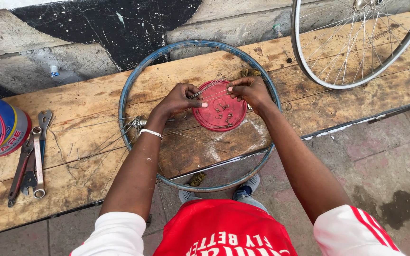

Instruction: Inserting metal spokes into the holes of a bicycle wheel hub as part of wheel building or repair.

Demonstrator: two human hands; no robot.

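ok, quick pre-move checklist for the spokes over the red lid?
1. Both hands on the spoke bundle: left hand and right hand pinch it from either side. Ok.
2. Red lid flat on the wooden bench, small metal bits inside. Ok.
3. Blue rim lies around hands and lid, its near edge overhanging the bench. Not ok.
4. Loose spokes by the rim's left side, within reach. Ok.
5. Spanners parked clear at left. Ok.
6. Spoke count in grip: cannot tell.
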